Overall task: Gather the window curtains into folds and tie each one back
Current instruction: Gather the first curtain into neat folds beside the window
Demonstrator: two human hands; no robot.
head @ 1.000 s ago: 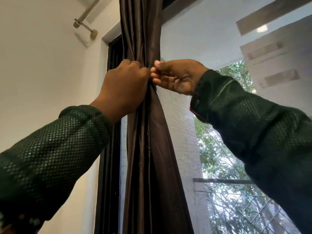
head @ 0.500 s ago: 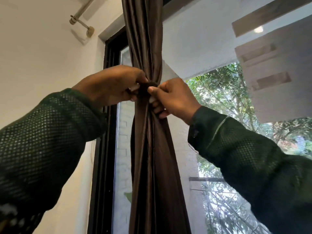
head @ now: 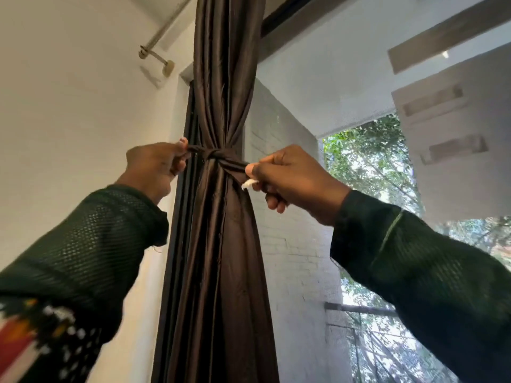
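White wall [head: 69, 106] to the left of the window frame [head: 182, 217], trees beyond the glass. Against that frame, brown curtain [head: 221, 258] gathered into folds, cinched by a knotted tie-back [head: 214, 156]. Left hand [head: 154, 167] pinching the tie's left end, right hand [head: 293, 178] gripping the right end, both pulled apart.

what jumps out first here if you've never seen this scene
The dark brown curtain hanging down the middle, gathered and cinched by a knotted tie. The left hand and right hand each pinch one end of it, out to either side. Green trees show through the window at right.
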